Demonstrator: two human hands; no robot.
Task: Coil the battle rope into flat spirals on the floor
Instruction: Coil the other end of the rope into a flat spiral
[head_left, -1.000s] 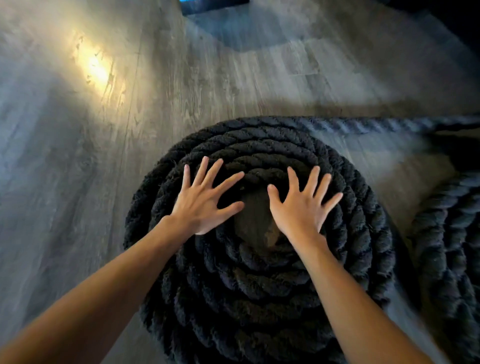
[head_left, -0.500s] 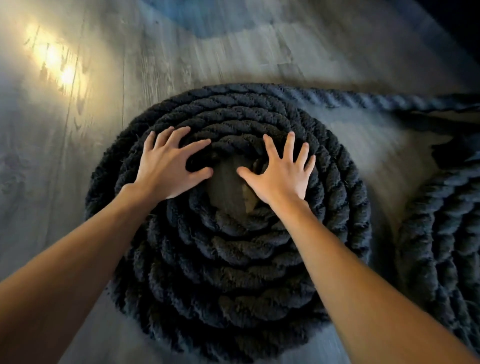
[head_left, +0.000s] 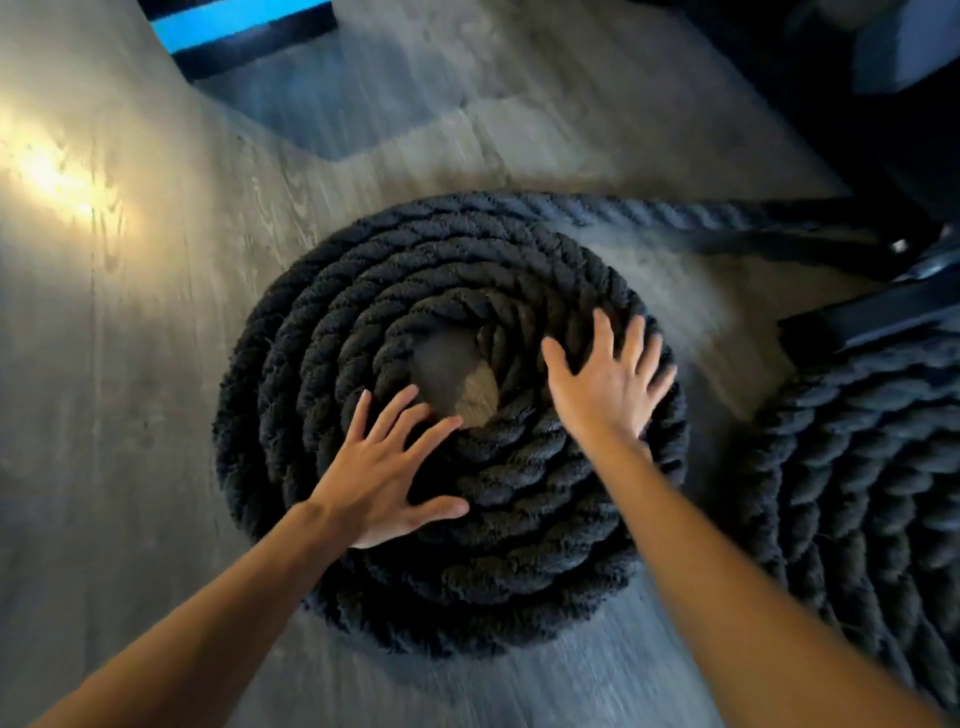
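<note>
The battle rope (head_left: 519, 551) lies coiled flat on the floor (head_left: 156, 389), tail running from 12 o'clock toward 3 (its long axis). Fingers spread, left hand (head_left: 382, 470) at 7 and right hand (head_left: 605, 387) at 3 rest on it, gripping nothing.

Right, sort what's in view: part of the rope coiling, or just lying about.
Job: rope coil; left hand and right hand flat on it; loose rope running off right; second coil; floor.
Lying about: blue-striped object at top; dark bar at right.
</note>
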